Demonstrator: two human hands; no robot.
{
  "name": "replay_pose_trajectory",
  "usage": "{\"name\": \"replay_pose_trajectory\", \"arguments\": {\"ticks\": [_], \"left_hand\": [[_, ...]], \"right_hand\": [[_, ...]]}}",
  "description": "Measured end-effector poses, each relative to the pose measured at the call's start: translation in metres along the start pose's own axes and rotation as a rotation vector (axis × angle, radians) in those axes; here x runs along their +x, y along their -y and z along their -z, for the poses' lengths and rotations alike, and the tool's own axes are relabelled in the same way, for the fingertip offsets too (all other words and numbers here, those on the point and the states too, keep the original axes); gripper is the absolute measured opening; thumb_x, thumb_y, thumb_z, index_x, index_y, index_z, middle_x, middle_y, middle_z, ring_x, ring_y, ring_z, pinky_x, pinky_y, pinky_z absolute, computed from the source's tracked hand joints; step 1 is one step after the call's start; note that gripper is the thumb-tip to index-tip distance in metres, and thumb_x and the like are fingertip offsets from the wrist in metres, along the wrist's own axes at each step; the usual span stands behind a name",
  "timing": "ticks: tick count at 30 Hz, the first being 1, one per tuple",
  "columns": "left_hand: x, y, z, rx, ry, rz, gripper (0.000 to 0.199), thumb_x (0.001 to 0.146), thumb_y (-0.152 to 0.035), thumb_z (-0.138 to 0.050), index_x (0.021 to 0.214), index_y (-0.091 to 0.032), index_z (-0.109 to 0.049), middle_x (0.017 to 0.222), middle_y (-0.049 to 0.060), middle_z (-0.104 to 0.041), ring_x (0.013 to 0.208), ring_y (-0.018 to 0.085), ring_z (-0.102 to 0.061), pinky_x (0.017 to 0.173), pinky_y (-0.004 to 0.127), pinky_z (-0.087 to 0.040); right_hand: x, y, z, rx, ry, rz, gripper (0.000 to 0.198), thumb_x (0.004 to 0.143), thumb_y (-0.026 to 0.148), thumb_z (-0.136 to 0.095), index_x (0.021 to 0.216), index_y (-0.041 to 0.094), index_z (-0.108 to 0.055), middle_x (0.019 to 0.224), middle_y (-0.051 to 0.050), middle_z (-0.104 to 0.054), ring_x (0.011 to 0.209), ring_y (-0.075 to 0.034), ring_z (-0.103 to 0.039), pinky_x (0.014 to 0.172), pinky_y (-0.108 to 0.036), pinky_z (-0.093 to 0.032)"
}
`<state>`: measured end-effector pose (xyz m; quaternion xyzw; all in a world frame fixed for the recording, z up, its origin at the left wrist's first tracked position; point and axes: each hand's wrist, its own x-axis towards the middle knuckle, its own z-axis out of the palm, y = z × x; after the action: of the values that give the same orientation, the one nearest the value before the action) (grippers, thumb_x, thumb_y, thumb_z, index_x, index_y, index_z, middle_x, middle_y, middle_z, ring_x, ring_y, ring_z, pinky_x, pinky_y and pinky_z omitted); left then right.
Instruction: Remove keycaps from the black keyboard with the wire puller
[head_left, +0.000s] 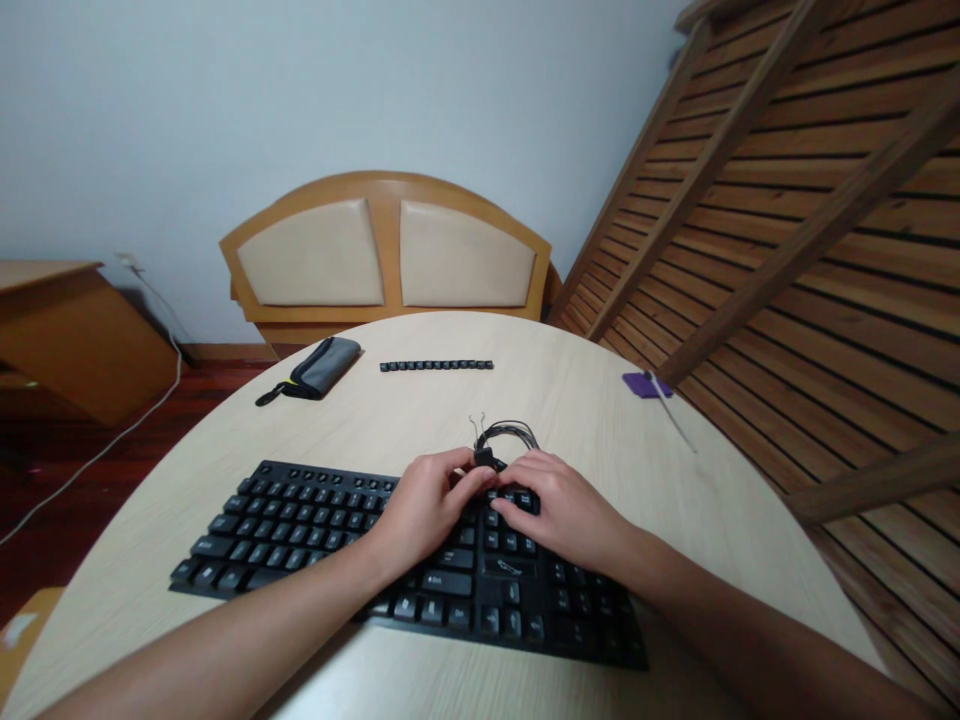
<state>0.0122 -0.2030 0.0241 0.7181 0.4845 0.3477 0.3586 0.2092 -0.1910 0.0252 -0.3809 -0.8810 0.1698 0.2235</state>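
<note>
My left hand (430, 502) is closed, its thumb and forefinger pinching the small black body of a keycap puller (484, 457). Two thin wire prongs stick up and away from that body. Close beside it, my right hand (561, 503) reaches in with its forefinger tip near the puller and its thumb apart; nothing shows between them. Both hands are over the black keyboard (442, 583), which lies slightly askew and is partly covered by them. Bare key mounts show along its top row. Behind the hands lies a coiled black cable (514, 430).
A row of loose black keycaps (436, 366) lies toward the back of the round table (600, 420). Left of it is a grey zipped pouch (326, 368). At the right edge, a thin stick-like tool (671, 412) rests on a purple cloth (637, 385). Slatted wood stands beyond.
</note>
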Motion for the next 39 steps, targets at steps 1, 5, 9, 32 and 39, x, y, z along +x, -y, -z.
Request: {"name": "replay_pose_trajectory", "arguments": {"ticks": [1, 5, 9, 32, 39], "left_hand": [[0.0010, 0.0005, 0.0002, -0.036, 0.008, 0.002, 0.031, 0.093, -0.038, -0.052, 0.073, -0.016, -0.063, 0.066, 0.000, -0.064, 0.061, 0.015, -0.057, 0.056, 0.023, -0.040], [0.0048, 0.0052, 0.0000, -0.152, 0.017, 0.020, 0.030, 0.092, -0.039, -0.052, 0.076, -0.016, -0.063, 0.072, 0.003, -0.068, 0.069, 0.018, -0.063, 0.065, 0.026, -0.047], [0.0080, 0.0076, -0.0007, -0.335, 0.009, 0.070, 0.029, 0.090, -0.039, -0.055, 0.077, -0.015, -0.063, 0.075, 0.004, -0.068, 0.074, 0.018, -0.065, 0.069, 0.028, -0.051], [0.0060, 0.0034, 0.0020, -0.316, -0.017, 0.036, 0.024, 0.088, -0.036, -0.059, 0.082, -0.014, -0.067, 0.077, 0.004, -0.070, 0.073, 0.017, -0.065, 0.068, 0.028, -0.050], [0.0044, -0.0010, 0.0037, -0.326, -0.028, 0.019, 0.022, 0.088, -0.034, -0.059, 0.085, -0.014, -0.068, 0.080, 0.004, -0.070, 0.075, 0.017, -0.064, 0.070, 0.028, -0.051]], "right_hand": [[0.0004, 0.0006, 0.0001, 0.005, -0.001, -0.003, 0.012, 0.085, 0.026, -0.064, 0.096, 0.021, -0.068, 0.091, -0.004, -0.069, 0.094, -0.021, -0.060, 0.086, -0.036, -0.046], [0.0030, 0.0033, -0.0005, 0.016, 0.000, -0.005, 0.012, 0.085, 0.024, -0.064, 0.095, 0.020, -0.068, 0.092, -0.005, -0.070, 0.093, -0.021, -0.061, 0.086, -0.036, -0.046], [0.0050, 0.0058, -0.0002, 0.043, -0.002, -0.005, 0.011, 0.087, 0.022, -0.061, 0.096, 0.018, -0.066, 0.095, -0.006, -0.069, 0.093, -0.021, -0.061, 0.086, -0.036, -0.047], [0.0020, 0.0012, 0.0009, 0.448, -0.055, -0.033, 0.027, 0.083, 0.014, -0.064, 0.107, 0.021, -0.055, 0.100, -0.002, -0.067, 0.093, -0.015, -0.066, 0.085, -0.031, -0.054], [0.0013, 0.0026, 0.0021, 0.358, -0.083, -0.013, 0.016, 0.089, 0.022, -0.061, 0.105, 0.022, -0.059, 0.100, -0.002, -0.068, 0.093, -0.015, -0.065, 0.086, -0.029, -0.052]]}}
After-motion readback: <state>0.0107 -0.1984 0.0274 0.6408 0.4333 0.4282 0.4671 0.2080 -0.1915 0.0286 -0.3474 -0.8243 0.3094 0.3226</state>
